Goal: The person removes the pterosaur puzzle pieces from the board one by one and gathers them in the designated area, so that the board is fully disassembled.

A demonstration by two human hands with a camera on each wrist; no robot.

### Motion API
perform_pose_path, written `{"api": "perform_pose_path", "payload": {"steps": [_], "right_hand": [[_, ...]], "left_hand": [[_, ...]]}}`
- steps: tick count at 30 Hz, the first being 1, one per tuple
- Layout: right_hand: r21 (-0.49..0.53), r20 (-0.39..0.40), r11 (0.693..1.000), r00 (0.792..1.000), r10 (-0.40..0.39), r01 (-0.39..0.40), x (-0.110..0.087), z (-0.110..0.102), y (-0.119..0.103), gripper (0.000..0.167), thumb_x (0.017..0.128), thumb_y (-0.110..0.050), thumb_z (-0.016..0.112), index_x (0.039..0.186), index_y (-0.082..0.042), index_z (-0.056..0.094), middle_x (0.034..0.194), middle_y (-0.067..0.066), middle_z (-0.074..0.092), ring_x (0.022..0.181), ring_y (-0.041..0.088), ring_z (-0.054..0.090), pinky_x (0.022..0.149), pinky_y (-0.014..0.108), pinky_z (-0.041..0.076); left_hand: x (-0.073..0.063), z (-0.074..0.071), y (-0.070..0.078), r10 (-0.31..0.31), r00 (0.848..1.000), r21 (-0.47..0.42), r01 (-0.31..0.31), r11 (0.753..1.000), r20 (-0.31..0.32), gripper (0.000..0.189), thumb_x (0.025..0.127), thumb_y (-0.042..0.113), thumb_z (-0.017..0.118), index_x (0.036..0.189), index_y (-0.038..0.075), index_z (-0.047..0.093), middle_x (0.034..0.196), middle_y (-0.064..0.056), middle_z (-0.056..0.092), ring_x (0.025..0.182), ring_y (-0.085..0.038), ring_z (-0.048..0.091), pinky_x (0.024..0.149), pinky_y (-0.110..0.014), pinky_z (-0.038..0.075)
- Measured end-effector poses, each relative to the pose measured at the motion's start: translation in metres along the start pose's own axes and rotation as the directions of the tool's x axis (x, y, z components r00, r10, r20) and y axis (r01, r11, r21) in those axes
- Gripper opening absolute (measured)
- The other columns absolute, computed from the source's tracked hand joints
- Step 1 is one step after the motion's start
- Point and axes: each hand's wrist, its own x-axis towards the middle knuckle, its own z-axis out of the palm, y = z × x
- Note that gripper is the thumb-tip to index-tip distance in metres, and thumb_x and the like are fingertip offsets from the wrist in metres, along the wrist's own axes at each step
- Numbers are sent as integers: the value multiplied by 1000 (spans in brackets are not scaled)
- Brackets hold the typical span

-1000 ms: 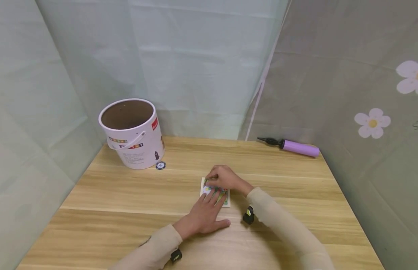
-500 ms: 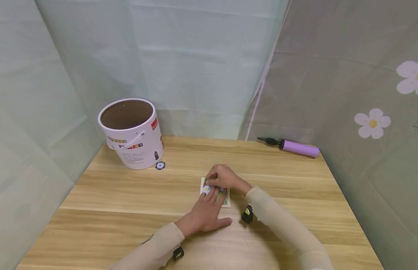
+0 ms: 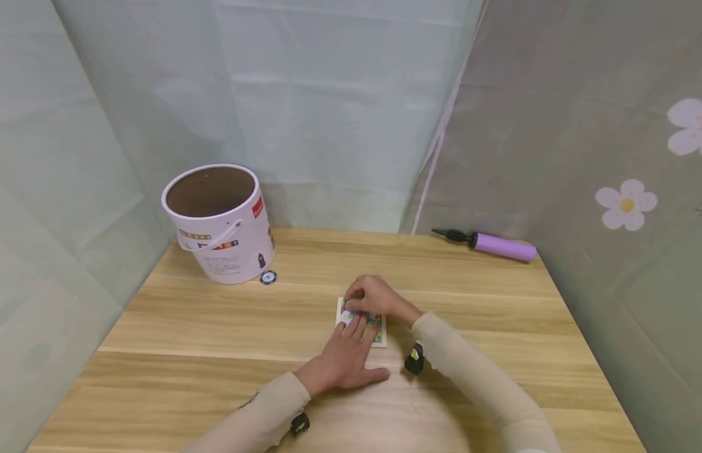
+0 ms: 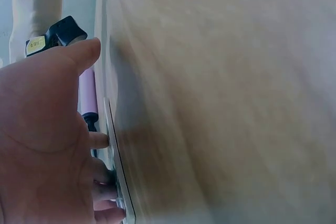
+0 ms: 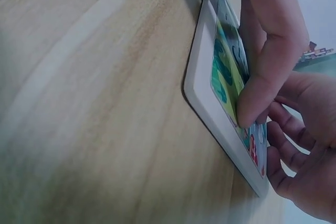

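A small flat puzzle board (image 3: 379, 343) with a pale frame (image 5: 200, 80) and a colourful picture lies on the wooden table. My left hand (image 3: 346, 360) rests on its near part with the fingers spread and straight, the thumb out to the right. At the far left corner, my right hand (image 3: 374, 297) has its thumb and fingers curled together, pinching at a green-and-yellow puzzle piece (image 5: 224, 72). In the left wrist view, the left hand (image 4: 44, 135) touches the board edge-on with its fingertips. Both hands hide much of the picture.
A white bucket (image 3: 232, 255) with a handle stands at the back left. By its base lies a poker chip (image 3: 268, 277). A purple hand pump (image 3: 503, 247) with a black nozzle lies at the back right, near the table's edge. Fabric curtains (image 3: 351, 113) surround the table.
Since one second ago, my left hand has shifted very slightly to the right on the board. The right hand stays at the far left corner with almost no movement.
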Motion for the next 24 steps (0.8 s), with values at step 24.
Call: {"api": "perform_pose_path", "payload": {"steps": [24], "right_hand": [[253,-121,967,993,10,21,-18,-32,15,15,97,-16,72,107,-6,78,100,1,77,90,11,69,83,30,56]], "left_hand": [[-3,-16,-2,9,998,-18,-8,1000,65,90,94,71,52,158,9,37,166,-23,25,154,-35,24,117,-57,31]]}}
